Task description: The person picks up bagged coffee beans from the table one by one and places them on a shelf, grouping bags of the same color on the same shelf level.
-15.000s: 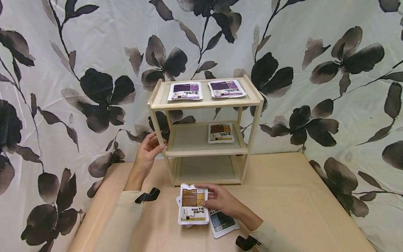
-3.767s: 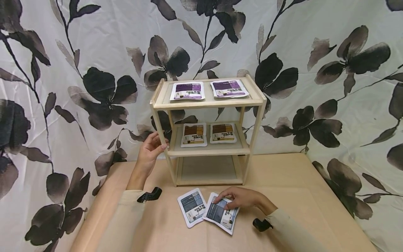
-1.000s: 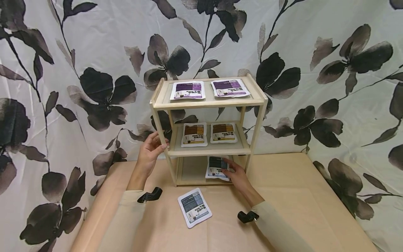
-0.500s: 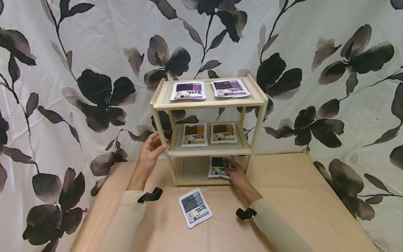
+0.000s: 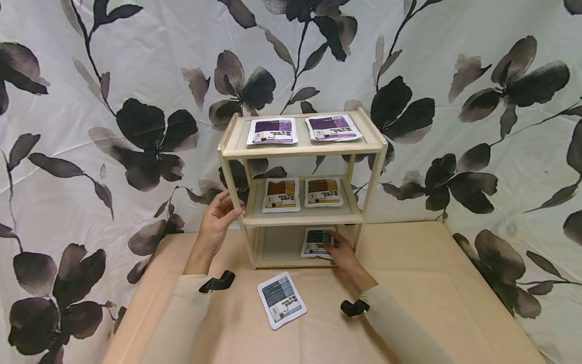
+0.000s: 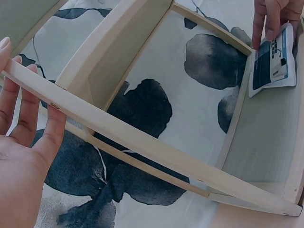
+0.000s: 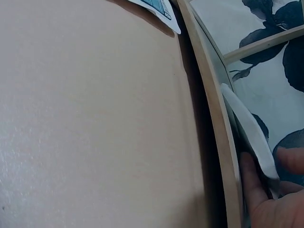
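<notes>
A pale wooden three-tier shelf [image 5: 302, 221] stands on the table. My left hand [image 5: 215, 217] holds its left front post, with thumb and fingers on either side of the wood [image 6: 118, 126]. My right hand [image 5: 344, 250] reaches into the right part of the bottom tier. It pinches a white-edged packet with a dark blue label [image 5: 317, 242] at its right side. In the right wrist view this packet [image 7: 251, 133] is seen edge-on, tilted between thumb and fingers. A second blue-labelled packet [image 5: 282, 300] lies slanted on the table in front of the shelf.
Two purple packets [image 5: 272, 131] lie side by side on the top tier. On the middle tier are two brown packets [image 5: 281, 195]. A floral cloth [image 5: 454, 101] hangs behind, and the beige table [image 5: 409, 283] extends to both sides.
A brown packet went onto the middle tier's left side. My right hand then carried a blue packet from the table into the bottom tier, where it now sits lower. The left hand stays on the post.
</notes>
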`<state>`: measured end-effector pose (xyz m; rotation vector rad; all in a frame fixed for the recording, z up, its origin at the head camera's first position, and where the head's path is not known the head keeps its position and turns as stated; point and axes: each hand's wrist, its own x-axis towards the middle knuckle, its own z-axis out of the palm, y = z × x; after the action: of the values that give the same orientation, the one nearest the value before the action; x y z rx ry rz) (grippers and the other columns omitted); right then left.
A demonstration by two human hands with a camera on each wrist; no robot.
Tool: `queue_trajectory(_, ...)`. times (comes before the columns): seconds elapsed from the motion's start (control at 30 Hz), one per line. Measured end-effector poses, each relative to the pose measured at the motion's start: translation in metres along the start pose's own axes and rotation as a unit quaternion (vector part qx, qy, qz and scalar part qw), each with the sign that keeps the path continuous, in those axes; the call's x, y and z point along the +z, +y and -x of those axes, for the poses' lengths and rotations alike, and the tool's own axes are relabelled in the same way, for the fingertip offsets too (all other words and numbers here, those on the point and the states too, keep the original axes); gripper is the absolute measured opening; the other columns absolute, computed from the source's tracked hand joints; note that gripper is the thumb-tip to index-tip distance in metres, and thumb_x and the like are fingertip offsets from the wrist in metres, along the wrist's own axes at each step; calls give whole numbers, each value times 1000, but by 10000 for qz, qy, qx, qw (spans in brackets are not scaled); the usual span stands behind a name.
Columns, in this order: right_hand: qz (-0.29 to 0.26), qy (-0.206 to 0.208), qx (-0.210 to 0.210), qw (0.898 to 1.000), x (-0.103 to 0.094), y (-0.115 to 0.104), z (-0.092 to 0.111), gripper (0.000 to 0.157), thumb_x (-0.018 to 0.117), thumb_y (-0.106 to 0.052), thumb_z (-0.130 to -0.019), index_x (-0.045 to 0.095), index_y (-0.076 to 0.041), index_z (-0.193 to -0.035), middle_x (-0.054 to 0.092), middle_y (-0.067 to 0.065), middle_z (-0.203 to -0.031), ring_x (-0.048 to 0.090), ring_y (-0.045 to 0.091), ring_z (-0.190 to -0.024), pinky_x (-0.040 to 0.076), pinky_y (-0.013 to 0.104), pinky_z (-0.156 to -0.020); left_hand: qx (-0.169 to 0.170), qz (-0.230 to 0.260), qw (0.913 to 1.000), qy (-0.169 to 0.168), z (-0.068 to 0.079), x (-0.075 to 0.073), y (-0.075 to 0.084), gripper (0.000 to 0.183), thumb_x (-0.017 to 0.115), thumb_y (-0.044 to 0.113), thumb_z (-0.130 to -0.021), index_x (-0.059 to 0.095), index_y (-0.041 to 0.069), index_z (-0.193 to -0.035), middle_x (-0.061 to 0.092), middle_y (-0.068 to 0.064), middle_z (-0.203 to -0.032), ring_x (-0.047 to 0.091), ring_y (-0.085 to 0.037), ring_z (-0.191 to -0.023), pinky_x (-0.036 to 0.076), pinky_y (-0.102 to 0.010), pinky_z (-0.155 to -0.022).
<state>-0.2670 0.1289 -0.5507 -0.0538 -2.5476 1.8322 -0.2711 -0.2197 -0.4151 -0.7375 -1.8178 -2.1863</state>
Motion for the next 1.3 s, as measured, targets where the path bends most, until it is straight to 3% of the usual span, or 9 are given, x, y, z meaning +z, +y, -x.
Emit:
queue_trajectory(0.27,297,108,-173,9994,0,-3,0,58,61,-1,-98,38,8,-150,45,34,-145,53,38,-116,48,33,-84,11,-19,10000,2,1,0,1,51,60,-9,-96,43,-4,-144,65,0,-110,64,-21,-105,56,-28,-92)
queue_trajectory(0.37,402,162,-186,9989,0,-5,0,58,59,3,-97,38,7,-151,40,33,-151,50,38,-123,47,34,-83,14,-17,10000,-2,1,0,1,53,60,-9,-96,39,-7,-145,65,-1,-111,63,-25,-106,56,-28,-92)
queue_trajectory(0.53,312,202,-235,9990,0,-10,3,59,55,2,-99,33,8,-153,25,35,-157,29,48,-144,37,55,-112,14,-17,10000,-26,1,0,0,52,60,-9,-96,44,-2,-145,65,0,-112,64,-21,-106,56,-28,-92)
queue_trajectory(0.6,385,235,-332,9984,0,-13,4,59,56,0,-99,32,9,-153,25,36,-156,26,51,-145,28,60,-118,10,-8,10000,-26,1,0,0,52,60,-9,-96,43,-3,-145,65,0,-112,64,-21,-106,56,-28,-92)
queue_trajectory(0.7,543,294,-404,9973,1,-15,5,62,61,-4,-98,34,6,-153,27,35,-154,30,50,-143,29,60,-117,-12,-6,10000,-4,1,-1,0,53,60,-9,-96,40,-6,-145,65,-1,-111,64,-23,-106,56,-28,-92)
queue_trajectory(0.83,532,206,-640,9963,1,-17,8,69,71,-7,-94,36,6,-152,32,33,-153,37,48,-141,35,58,-115,-60,-25,10000,21,1,-1,0,49,61,-7,-96,52,5,-143,65,-1,-112,64,-25,-107,56,-29,-93)
queue_trajectory(0.97,33,-102,-826,9965,1,-16,11,73,77,-4,-89,39,9,-149,38,32,-153,40,48,-141,37,56,-114,-68,-20,10000,37,1,0,1,50,62,-7,-96,59,20,-138,65,-1,-112,64,-28,-107,56,-29,-92)
queue_trajectory(1.23,-410,-580,-823,9941,-2,-15,20,73,80,-4,-86,42,9,-147,45,29,-151,44,47,-139,40,55,-113,-40,20,10000,-28,1,1,0,52,60,-9,-96,44,-3,-145,65,0,-111,64,-21,-105,56,-28,-92)
queue_trajectory(1.3,-421,-704,-903,9925,-3,-14,22,72,81,-5,-85,44,8,-146,47,29,-149,46,48,-137,40,55,-112,-38,26,10000,-28,0,1,0,51,60,-9,-96,47,-1,-144,65,0,-111,64,-22,-105,56,-28,-92)
